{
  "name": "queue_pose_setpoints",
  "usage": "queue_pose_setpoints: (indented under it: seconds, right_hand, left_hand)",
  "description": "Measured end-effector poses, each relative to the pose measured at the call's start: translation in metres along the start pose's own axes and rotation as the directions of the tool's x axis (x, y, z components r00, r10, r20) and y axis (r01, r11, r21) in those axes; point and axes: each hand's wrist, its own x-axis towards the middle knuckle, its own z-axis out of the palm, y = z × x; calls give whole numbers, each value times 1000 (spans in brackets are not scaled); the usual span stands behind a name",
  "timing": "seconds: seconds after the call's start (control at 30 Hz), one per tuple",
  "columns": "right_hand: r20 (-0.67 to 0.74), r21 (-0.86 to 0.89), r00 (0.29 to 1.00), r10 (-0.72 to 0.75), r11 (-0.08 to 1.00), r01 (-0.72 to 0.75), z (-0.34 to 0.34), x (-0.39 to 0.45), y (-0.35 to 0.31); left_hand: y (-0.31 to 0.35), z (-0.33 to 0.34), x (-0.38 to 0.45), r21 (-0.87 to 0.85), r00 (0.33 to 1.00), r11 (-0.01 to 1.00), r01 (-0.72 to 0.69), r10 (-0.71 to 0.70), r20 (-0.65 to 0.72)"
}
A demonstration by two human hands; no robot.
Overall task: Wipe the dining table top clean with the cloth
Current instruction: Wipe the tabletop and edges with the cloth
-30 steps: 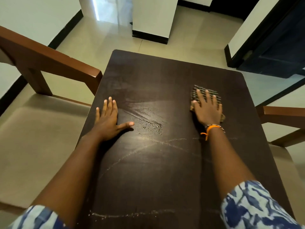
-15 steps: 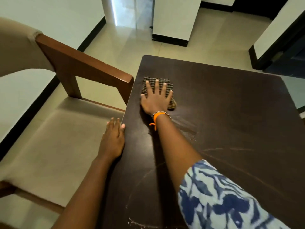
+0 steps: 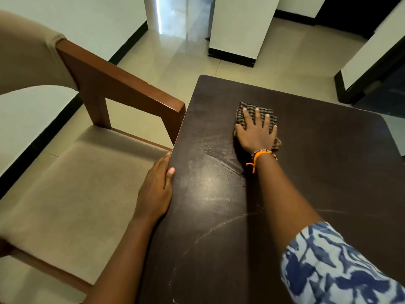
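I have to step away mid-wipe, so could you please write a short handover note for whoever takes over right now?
Right hand: flat, fingers spread, pressing the checked cloth onto the table top, toward its far left part.
Left hand: holds the table's left edge, thumb on top, beside the chair.
Done: damp smears trail beside the cloth.
Left: pale streaks across the near half; the right side looks dry, so probably unwiped.
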Motion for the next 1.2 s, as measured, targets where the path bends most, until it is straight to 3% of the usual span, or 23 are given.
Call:
queue_pose_setpoints:
  seconds: [0.2,0.4,0.6,0.77,0.9,1.0,1.2]
  right_hand:
    - [72,-9,957,-281,959,282,19,12,-86]
    - [144,-32,934,-325,942,333,15,34,-98]
    - [38,-41,925,-378,924,379,33,-47,-100]
    - [47,-3,878,-476,879,477,46,-126,-106]
    - [18,23,892,-452,892,452,48,-140,-109]
    - [12,21,905,-425,905,424,43,-135,-95]
    - [-56,17,991,-122,992,123,12,-108,10]
  left_hand:
    - [-2,-1,0,-60,1000,998,-30,30,-6]
    - [-7,-1,0,-93,999,995,-26,22,-43]
    - [-1,1,1,-5,997,1000,-1,0,-80]
    - [4,-7,-4,-61,986,998,-6,-4,-168]
    - [7,-15,-20,21,982,995,100,-95,-166]
    - [18,-14,-32,94,993,994,58,-47,-106]
    - [13,-7,-43,78,998,995,67,-65,-25]
